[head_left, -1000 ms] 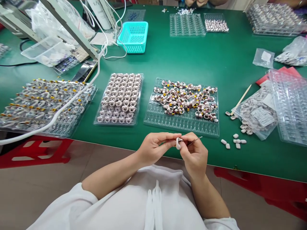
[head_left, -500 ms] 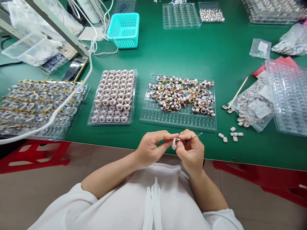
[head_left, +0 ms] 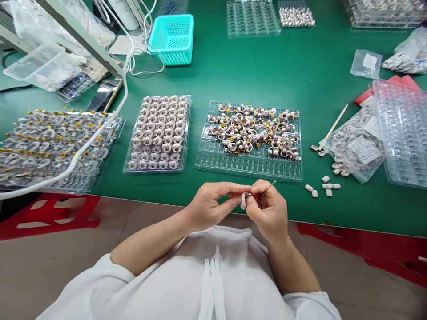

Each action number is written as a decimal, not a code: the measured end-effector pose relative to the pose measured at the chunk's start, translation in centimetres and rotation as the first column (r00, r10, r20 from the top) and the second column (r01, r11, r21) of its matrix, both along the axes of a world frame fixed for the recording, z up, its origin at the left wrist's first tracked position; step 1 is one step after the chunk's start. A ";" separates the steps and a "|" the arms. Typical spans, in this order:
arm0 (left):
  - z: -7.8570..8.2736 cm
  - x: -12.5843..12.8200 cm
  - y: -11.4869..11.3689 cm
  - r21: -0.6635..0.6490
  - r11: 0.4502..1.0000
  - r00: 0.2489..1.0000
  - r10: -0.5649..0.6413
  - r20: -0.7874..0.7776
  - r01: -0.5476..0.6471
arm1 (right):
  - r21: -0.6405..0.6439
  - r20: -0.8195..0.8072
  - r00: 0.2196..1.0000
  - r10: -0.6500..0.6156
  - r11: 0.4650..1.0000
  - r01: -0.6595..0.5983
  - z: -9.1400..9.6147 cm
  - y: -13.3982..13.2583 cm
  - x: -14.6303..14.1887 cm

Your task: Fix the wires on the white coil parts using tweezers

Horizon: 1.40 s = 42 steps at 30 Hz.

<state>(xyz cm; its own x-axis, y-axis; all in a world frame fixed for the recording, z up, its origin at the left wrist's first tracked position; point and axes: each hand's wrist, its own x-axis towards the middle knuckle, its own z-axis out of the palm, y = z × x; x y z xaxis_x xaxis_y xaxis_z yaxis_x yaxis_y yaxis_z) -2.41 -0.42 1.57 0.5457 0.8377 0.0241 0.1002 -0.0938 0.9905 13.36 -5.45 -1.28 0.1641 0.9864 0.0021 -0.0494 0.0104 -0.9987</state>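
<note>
A small white curved plastic piece is pinched between the fingertips of my left hand, just over the table's front edge. My right hand meets it from the other side, thumb and index finger pressed on the same piece. Tucked in my right hand is a thin metal tool, its pointed end sticking up past the fingers; I cannot tell its exact kind. Beyond my hands lies a clear tray heaped with white curved parts with yellow tabs. Fingers hide part of the held piece.
Left of that tray stands a tray of cream parts in rows, and farther left a tray with yellow-tabbed parts. Loose white caps and a bag of caps lie at right. A turquoise basket sits behind; a white cable crosses the left.
The view has shifted slightly. Both hands keep their grip on the white piece, while the tool's tip in my right hand has tilted a little more upright.
</note>
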 end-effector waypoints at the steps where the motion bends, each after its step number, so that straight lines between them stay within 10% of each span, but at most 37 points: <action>1: 0.2 0.1 0.2 -0.059 0.998 1.000 0.000 -0.007 -0.001 | -0.016 0.027 0.999 0.019 1.000 -0.018 0.2 0.1 0.3; 7: 0.1 0.4 1.2 -0.514 0.858 0.973 0.127 0.190 -0.012 | -0.067 0.107 0.990 0.095 0.994 -0.088 1.0 -0.2 2.3; 12: -0.6 0.6 1.2 -0.588 0.809 0.946 0.201 0.254 -0.014 | -0.102 0.060 0.996 0.061 0.993 -0.055 0.6 -1.0 2.5; 27: -1.5 0.6 -0.1 -0.071 0.990 0.988 0.131 0.084 -0.125 | -0.125 -0.064 0.995 0.072 0.989 -0.080 0.0 -0.8 1.8; 42: -1.2 0.2 0.8 0.260 0.965 0.997 0.017 0.079 -0.037 | -0.001 -0.144 0.989 0.016 1.000 -0.016 -0.8 -1.0 0.8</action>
